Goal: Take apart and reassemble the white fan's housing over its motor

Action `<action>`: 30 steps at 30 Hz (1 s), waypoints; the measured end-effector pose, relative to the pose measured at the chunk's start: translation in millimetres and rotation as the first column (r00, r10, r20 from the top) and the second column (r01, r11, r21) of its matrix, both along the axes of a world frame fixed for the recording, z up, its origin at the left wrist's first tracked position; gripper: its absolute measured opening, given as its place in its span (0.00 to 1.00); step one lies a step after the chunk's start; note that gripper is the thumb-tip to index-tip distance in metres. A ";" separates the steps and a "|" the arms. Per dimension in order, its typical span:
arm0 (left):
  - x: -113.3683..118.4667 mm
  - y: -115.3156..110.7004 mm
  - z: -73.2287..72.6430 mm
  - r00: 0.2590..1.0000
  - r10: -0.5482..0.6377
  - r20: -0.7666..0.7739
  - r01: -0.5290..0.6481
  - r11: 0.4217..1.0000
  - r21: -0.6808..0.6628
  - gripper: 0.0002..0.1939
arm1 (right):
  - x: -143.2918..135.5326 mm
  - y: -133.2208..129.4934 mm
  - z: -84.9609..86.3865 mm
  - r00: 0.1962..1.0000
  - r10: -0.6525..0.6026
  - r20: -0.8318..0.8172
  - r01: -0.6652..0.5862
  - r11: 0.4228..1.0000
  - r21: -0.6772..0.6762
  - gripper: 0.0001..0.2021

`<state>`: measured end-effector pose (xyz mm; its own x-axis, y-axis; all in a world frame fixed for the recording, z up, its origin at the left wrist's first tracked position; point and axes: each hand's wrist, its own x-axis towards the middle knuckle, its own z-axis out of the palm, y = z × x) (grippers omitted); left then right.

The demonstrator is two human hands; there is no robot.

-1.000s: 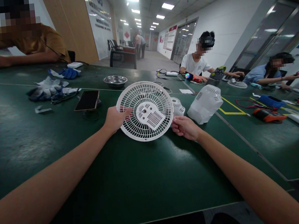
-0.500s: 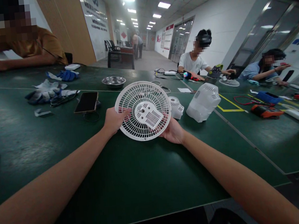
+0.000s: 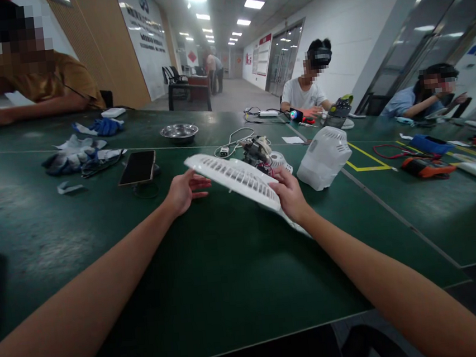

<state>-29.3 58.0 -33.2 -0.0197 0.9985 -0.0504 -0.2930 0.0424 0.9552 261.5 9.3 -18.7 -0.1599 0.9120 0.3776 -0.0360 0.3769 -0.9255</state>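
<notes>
A white fan grille [image 3: 238,181] is held tilted above the green table, seen nearly edge-on. My right hand [image 3: 292,195] is closed on its right end, thumb and fingers pinching the rim. My left hand [image 3: 183,194] is at the grille's left end, fingers spread beneath the rim; whether a fingertip touches it is unclear. A white plastic piece [image 3: 293,222] shows below the grille by my right hand; how it joins is hidden. Just behind are a motor with wires [image 3: 257,149] and a vented white housing [image 3: 282,162], partly covered.
A translucent plastic jug-like part [image 3: 324,158] stands to the right. Behind lie a white cable [image 3: 236,139] and a metal bowl [image 3: 178,132]. On the left are a tablet-like device [image 3: 138,167] and gloves [image 3: 71,155]. Other people sit around the table; an orange-black meter [image 3: 426,167] lies far right.
The grille has tipped from facing me to nearly edge-on. My left hand has loosened from its rim, and my right hand has shifted slightly right. The motor behind has come into view.
</notes>
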 end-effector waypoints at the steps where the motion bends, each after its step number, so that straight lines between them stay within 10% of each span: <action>1: -2.1 -1.1 1.7 0.997 -0.071 0.025 0.072 0.996 -0.047 0.25 | 6.0 0.4 1.2 0.995 -0.028 0.097 0.021 0.997 0.072 0.16; 6: -8.0 -4.5 6.3 0.928 -0.316 0.200 0.353 0.916 -0.191 0.27 | 17.4 -0.5 3.3 0.852 -0.146 0.503 -0.018 0.952 0.305 0.21; 15: 1.6 -2.0 8.9 0.954 -0.222 0.200 0.270 0.928 -0.257 0.11 | 13.3 3.7 5.8 0.767 -0.174 0.618 -0.159 0.881 0.445 0.16; 20: 1.9 -3.8 11.2 0.958 -0.221 0.181 0.264 0.928 -0.261 0.11 | 19.8 9.2 5.0 0.824 -0.361 0.437 0.077 0.835 0.544 0.08; 24: 1.9 -3.3 9.2 0.962 -0.211 0.172 0.250 0.935 -0.250 0.10 | 41.1 28.3 -0.2 0.684 -0.633 0.363 0.333 0.713 0.617 0.21; 30: 1.4 -3.6 6.3 0.963 -0.208 0.169 0.243 0.944 -0.224 0.06 | 69.5 56.8 -12.8 0.658 -0.474 0.586 0.236 0.868 0.437 0.44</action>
